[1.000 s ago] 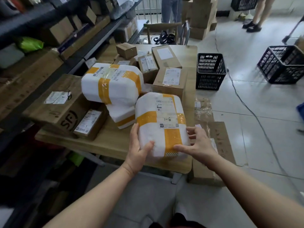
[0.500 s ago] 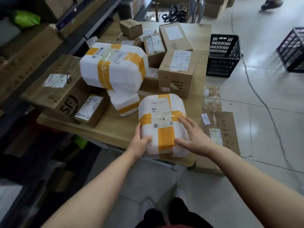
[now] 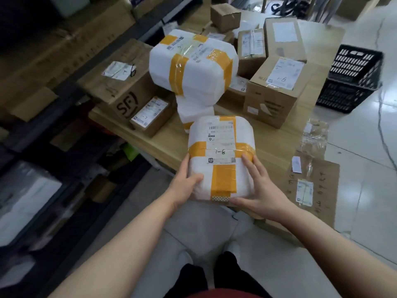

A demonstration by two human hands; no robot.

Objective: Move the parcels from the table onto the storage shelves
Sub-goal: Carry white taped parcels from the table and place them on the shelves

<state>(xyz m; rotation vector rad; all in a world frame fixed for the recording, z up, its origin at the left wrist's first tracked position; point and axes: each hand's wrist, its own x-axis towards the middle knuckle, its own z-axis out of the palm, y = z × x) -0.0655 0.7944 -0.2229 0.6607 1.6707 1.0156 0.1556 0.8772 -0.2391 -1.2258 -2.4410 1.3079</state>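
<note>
We hold the white taped parcel (image 3: 221,147) between our hands: left hand (image 3: 184,186) grips its edge, fingers hidden behind it; right hand (image 3: 260,194) presses flat; label (image 3: 221,134) print blurred

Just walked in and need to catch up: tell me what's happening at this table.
A person is handling the white parcel marked 1-8 at the near edge of the table. The left hand grips its left side, thumb on top; the right hand lies flat along its right side. The parcel overhangs the edge, not yet on the storage shelves to the left. A larger white parcel and several cardboard boxes sit further back.
</note>
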